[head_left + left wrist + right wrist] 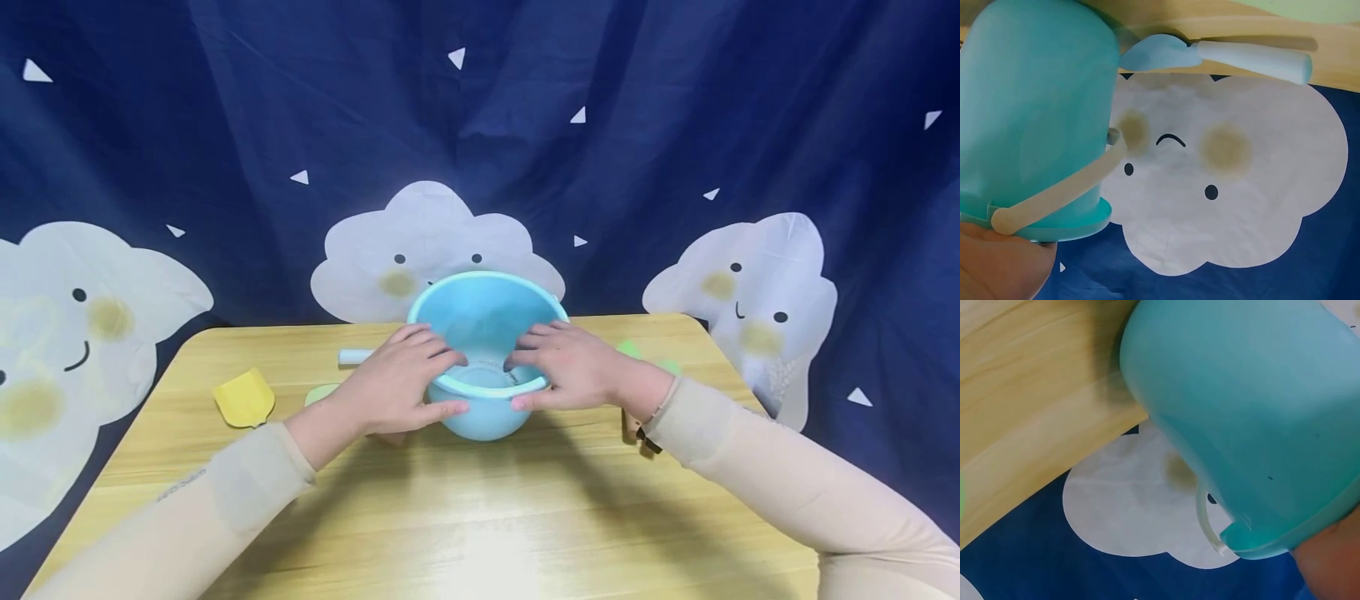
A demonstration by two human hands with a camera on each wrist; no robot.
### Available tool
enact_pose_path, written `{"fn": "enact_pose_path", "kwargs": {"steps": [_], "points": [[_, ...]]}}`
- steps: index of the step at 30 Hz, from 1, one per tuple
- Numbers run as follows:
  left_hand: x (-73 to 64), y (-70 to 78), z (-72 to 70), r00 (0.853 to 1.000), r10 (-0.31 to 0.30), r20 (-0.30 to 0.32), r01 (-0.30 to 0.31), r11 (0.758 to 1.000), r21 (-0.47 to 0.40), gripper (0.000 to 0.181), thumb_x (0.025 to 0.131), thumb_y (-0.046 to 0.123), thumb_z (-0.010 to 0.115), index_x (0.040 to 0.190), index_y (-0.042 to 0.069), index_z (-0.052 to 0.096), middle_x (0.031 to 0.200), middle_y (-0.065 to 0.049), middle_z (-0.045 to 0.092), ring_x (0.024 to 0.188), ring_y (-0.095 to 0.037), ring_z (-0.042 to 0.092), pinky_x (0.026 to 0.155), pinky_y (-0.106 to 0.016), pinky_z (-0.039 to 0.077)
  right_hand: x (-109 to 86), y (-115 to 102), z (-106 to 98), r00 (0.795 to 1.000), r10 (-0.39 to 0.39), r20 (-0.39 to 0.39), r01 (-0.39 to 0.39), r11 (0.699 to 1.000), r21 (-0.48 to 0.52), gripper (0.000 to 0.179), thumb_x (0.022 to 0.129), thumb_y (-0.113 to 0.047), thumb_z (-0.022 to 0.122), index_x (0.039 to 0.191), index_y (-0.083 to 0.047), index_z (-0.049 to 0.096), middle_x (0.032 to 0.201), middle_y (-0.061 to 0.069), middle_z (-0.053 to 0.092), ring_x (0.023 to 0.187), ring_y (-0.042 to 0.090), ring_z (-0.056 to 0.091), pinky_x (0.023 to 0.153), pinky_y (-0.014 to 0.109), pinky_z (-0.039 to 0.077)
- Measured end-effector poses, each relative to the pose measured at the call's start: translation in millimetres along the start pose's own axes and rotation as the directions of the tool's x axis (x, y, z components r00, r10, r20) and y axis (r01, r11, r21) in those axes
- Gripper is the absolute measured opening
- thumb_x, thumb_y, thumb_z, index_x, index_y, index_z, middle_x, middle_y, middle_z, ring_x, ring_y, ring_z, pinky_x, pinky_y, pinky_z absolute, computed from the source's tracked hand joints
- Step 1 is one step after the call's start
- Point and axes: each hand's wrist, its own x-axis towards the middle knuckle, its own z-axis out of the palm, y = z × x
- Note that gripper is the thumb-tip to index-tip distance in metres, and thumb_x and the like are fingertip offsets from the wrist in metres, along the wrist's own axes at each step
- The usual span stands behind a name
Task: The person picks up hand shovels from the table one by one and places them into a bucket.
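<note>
A light blue toy bucket (486,421) stands at the middle of the table, its mouth tipped toward me so that the inside shows. My left hand (401,379) grips the rim from the left, fingers over the edge and thumb on the outer wall. From the right, my right hand (570,367) holds the same rim in a like way. A pale carrying handle (1063,190) hangs along the bucket's side in the left wrist view. Beyond the left hand lies a small shovel (1247,57) with a blue blade and a whitish grip.
A yellow shovel head (245,398) lies at the left of the wooden table (465,517). Light green pieces (321,393) show partly behind the left wrist, and other green items (628,348) behind the right one. A dark blue cloud-patterned curtain (517,150) hangs behind the table.
</note>
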Motion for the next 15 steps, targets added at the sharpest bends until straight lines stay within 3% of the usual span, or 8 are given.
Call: {"fn": "enact_pose_path", "kwargs": {"steps": [3,7,10,15], "points": [[1.9,-1.0,3.1,0.999,0.015,-0.031,-0.014,1.000,0.024,0.059,0.095,0.070,0.043,0.097,0.016,0.065,0.089,0.006,0.063,0.095,-0.019,0.057,0.107,-0.043,0.036,0.2,0.7,2.9,1.000,-0.012,-0.017,0.011,1.000,-0.020,0.064,0.093,-0.076,0.038,0.091,-0.020,0.069,0.081,-0.009,0.061,0.078,0.014,0.052,0.076,0.035,0.041],[4.2,-3.5,6.6,0.998,0.028,-0.062,-0.026,0.999,0.036,0.059,0.095,0.073,0.038,0.079,0.018,0.054,0.071,0.009,0.047,0.076,-0.016,0.048,0.097,-0.042,0.040,0.8,1.5,5.8,0.998,-0.004,-0.056,0.002,1.000,-0.030,0.067,0.091,-0.082,0.027,0.066,-0.023,0.049,0.060,-0.011,0.043,0.059,0.011,0.041,0.065,0.032,0.036],[5.1,-5.3,8.1,0.997,0.031,-0.077,-0.029,0.999,0.028,0.059,0.095,0.073,0.039,0.076,0.018,0.050,0.068,0.010,0.043,0.072,-0.015,0.044,0.093,-0.041,0.040,1.5,1.8,7.9,0.996,0.009,-0.084,-0.011,1.000,-0.028,0.068,0.089,-0.084,0.022,0.061,-0.025,0.039,0.057,-0.011,0.036,0.054,0.010,0.035,0.062,0.032,0.035],[5.7,-6.8,8.7,0.996,0.026,-0.080,-0.025,1.000,0.019,0.059,0.094,0.073,0.040,0.075,0.018,0.049,0.067,0.009,0.042,0.071,-0.015,0.043,0.091,-0.040,0.039,2.7,1.8,9.7,0.994,0.019,-0.110,-0.022,0.999,-0.026,0.069,0.088,-0.085,0.021,0.060,-0.025,0.036,0.056,-0.010,0.034,0.052,0.010,0.033,0.060,0.031,0.034]]}}
